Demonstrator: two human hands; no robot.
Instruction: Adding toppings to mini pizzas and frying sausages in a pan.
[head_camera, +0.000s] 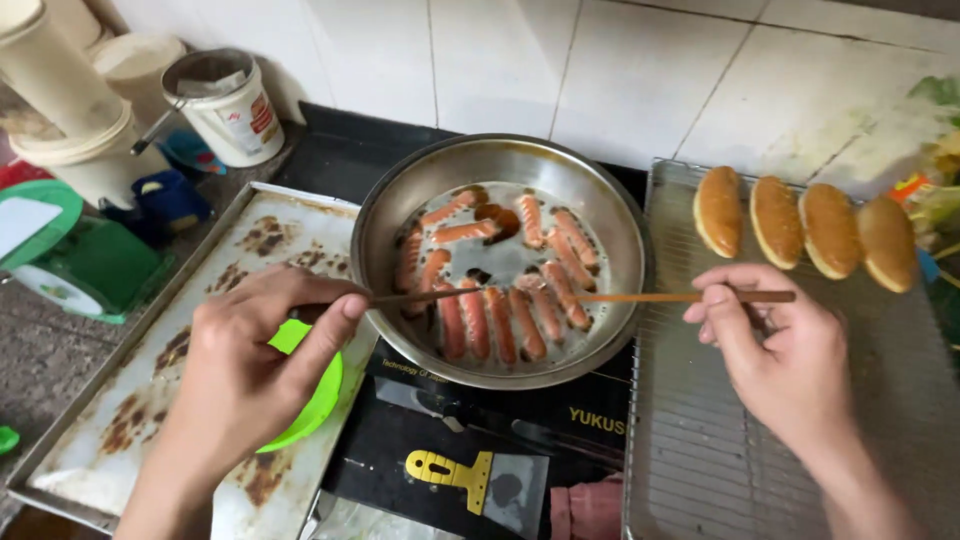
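Left hand (255, 365) and right hand (780, 355) each pinch one end of a thin wooden stick (580, 297), thumb and fingers closed on it, so that it spans level across a steel pan (400, 215). Below the stick, scored sausages (500, 320) lie in shallow oil, most side by side in a row, a few scattered toward the far wall. The pan sits on a black cooktop (560, 425). Under the left hand lies a green bowl (315, 405) on a stained metal tray (130, 420). Beyond the right hand, four browned buns (805, 225) stand on edge on a wire rack (690, 450). A yellow-handled scraper (455, 470) lies at the front.
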